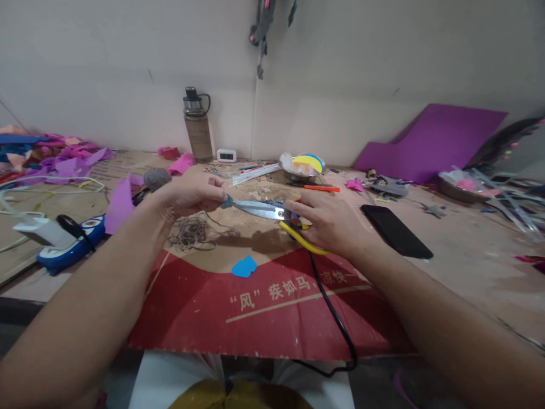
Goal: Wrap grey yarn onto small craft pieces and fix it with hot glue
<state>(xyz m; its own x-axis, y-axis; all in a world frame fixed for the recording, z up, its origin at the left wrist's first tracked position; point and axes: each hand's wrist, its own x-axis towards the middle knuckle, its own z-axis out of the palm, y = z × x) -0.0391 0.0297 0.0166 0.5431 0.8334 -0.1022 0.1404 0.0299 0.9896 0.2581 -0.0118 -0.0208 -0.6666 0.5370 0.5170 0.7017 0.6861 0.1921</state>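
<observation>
My right hand (pixel 326 221) is closed on a pair of scissors (pixel 259 209) with yellow handles, its blades pointing left. Pinched in my left hand (pixel 198 193) is a small blue piece (pixel 227 201), right at the tips of the blades. Whether the blades touch or cut it is too small to tell. Below both hands, a bright blue cut-out (pixel 244 266) lies on the red and brown cardboard (pixel 191 307). Tangled grey yarn (pixel 193 233) rests under my left hand, and its grey ball (pixel 156 178) sits behind my left wrist.
A black phone (pixel 397 231) lies at the right, and a black cable (pixel 334 307) hangs over the front edge. Farther back stand a bottle (pixel 198 130), a small white clock (pixel 226 155) and a bowl (pixel 293 176) of scraps. A blue power strip (pixel 70 250) is at left.
</observation>
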